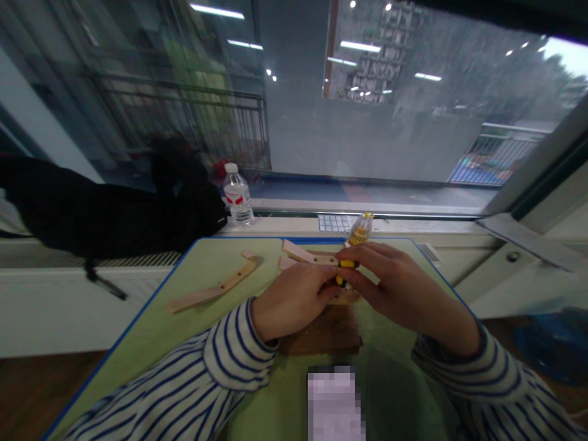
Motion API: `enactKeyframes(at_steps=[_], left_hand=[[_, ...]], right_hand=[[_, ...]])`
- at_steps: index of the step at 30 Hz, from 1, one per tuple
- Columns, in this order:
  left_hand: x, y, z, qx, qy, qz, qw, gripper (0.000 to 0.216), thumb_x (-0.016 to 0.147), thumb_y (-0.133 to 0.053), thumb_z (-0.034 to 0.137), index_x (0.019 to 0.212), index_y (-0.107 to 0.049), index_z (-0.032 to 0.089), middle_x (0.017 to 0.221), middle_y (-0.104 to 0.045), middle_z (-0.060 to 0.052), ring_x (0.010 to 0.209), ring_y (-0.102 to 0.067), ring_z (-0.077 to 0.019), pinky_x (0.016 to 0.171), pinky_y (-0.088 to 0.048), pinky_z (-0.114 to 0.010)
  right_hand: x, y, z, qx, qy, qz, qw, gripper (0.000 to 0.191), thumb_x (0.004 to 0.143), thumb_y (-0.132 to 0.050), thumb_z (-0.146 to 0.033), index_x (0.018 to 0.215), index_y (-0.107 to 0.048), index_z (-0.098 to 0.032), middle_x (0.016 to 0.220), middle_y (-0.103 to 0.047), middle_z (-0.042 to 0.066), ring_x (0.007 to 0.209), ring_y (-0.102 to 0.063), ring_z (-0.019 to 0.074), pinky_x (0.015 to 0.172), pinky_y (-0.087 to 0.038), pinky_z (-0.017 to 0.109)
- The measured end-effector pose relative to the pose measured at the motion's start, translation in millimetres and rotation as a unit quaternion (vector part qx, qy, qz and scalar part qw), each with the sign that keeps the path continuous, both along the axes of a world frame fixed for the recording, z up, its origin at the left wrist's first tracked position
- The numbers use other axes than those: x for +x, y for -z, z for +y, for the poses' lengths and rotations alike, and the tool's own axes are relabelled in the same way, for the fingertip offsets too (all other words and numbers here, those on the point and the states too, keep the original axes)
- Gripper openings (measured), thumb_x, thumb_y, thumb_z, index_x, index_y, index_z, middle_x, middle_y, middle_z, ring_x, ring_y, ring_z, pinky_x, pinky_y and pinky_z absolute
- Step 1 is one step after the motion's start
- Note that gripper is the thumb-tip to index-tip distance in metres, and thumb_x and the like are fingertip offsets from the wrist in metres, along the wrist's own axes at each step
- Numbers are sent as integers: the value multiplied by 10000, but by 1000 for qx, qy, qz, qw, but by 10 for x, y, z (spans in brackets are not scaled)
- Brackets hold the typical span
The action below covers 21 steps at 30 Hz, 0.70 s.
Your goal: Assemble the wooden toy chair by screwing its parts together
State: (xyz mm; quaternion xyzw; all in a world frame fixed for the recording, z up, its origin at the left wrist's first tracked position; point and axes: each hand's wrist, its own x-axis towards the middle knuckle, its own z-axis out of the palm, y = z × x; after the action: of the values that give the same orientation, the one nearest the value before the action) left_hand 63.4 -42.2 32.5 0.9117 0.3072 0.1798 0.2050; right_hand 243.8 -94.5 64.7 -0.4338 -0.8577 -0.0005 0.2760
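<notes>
Over the middle of the table, my left hand (294,298) is closed on a pale wooden piece (316,260) that has small round holes. My right hand (395,275) pinches a small yellow-and-black tool (348,264) against the wood, close to my left fingertips. Its kind cannot be made out, since fingers cover much of it. A brown wooden block (329,331) lies beneath my hands, partly hidden by the left one. To the left, apart from both hands, rests a curved wooden piece (233,280) with holes and an angled end.
The green table (151,361) has a blue edge. A phone (334,404) lies near me. Beyond the far edge are a clear plastic bag (361,228) with yellow print and a water bottle (237,199) on the sill. A black coat or bag (114,211) sits left.
</notes>
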Motion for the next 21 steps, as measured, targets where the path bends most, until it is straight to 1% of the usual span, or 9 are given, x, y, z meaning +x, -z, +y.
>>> enactKeyframes(at_steps=[4,9,12,16,18,21], left_hand=[[1,7,-2,-5,-7,-7,1000,216,888,-486,240,1028,-649,216,944,-695,-35,851,-632,-191,757,-459,-293],[7,-8,-9,-21,-25,-19,999,229,881,-509,338,970,-677,210,901,-698,-30,808,-628,-183,698,-454,-267],[8,-24,-10,-26,-34,-18,999,224,873,-523,341,945,-687,207,873,-701,-25,786,-627,-179,676,-444,-258],[3,-42,-13,-31,-39,-15,999,219,871,-522,340,928,-692,213,859,-706,-22,773,-631,-180,655,-435,-254],[1,-41,-10,-33,-40,-12,999,209,868,-524,333,914,-689,213,855,-706,-22,769,-633,-182,646,-433,-251],[1,-19,3,-29,-39,-12,999,195,864,-529,318,899,-683,205,846,-703,-29,771,-636,-184,656,-437,-253]], right_hand=[[4,2,3,4,4,-3,1000,207,925,-499,-236,1105,-585,-180,1036,-679,72,952,-626,198,841,-486,350],[-13,-11,-1,1,3,-5,1000,214,934,-486,-252,1106,-588,-178,1041,-678,73,949,-626,195,833,-485,345],[-21,-13,1,-5,3,-3,1000,222,939,-480,-274,1108,-589,-180,1045,-677,71,955,-624,194,845,-485,346],[-16,-21,-15,4,2,4,1000,267,930,-495,-284,1169,-559,-183,1111,-661,85,1014,-611,207,891,-481,363],[-14,-29,-28,6,-1,6,1000,280,926,-495,-271,1188,-548,-187,1140,-652,92,1040,-605,213,906,-480,373],[-15,-38,-40,-3,-9,6,1000,261,919,-483,-217,1167,-562,-196,1116,-662,85,1038,-608,208,915,-480,374]])
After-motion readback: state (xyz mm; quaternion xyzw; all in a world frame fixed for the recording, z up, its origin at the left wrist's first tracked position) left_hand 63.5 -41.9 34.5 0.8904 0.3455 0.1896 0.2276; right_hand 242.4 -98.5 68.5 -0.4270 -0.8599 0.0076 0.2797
